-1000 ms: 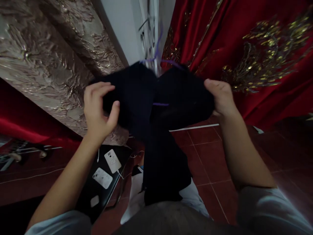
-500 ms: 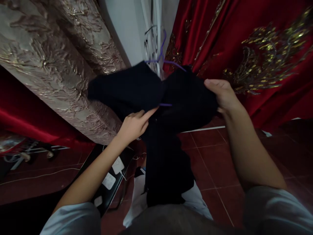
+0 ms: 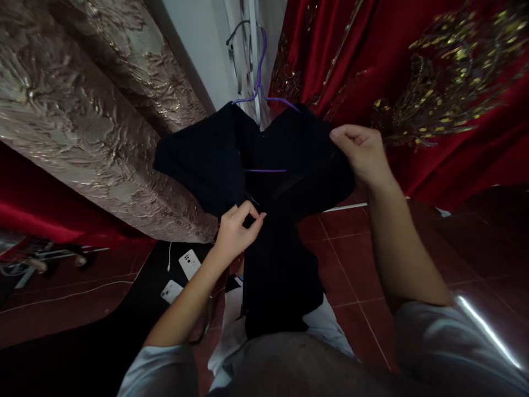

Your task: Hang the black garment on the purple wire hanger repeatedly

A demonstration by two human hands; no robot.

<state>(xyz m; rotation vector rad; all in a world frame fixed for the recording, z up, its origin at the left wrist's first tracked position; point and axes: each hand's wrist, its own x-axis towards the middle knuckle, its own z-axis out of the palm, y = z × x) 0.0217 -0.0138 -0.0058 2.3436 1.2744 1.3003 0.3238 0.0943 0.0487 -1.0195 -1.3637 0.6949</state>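
A dark garment (image 3: 285,193) with short sleeves hangs on a purple wire hanger (image 3: 259,82); the hanger's lower bar shows through the open neckline. My right hand (image 3: 363,151) pinches the garment's edge near the shoulder on the right. In front of the garment, just below the neckline, my left hand (image 3: 238,229) has its thumb and index fingertip pressed together. What lies between those fingertips is too small to make out.
Beige embossed fabric (image 3: 103,132) hangs at the left, red fabric with gold sequins (image 3: 463,82) at the right. Two phones (image 3: 190,263), (image 3: 171,291) lie on a black surface at the lower left. Reddish floor tiles (image 3: 345,270) show below.
My left hand has moved down from the neckline, its pointing index finger now curled to the thumb. The garment is spread flatter, and more of the hanger shows. My right hand has shifted slightly left.
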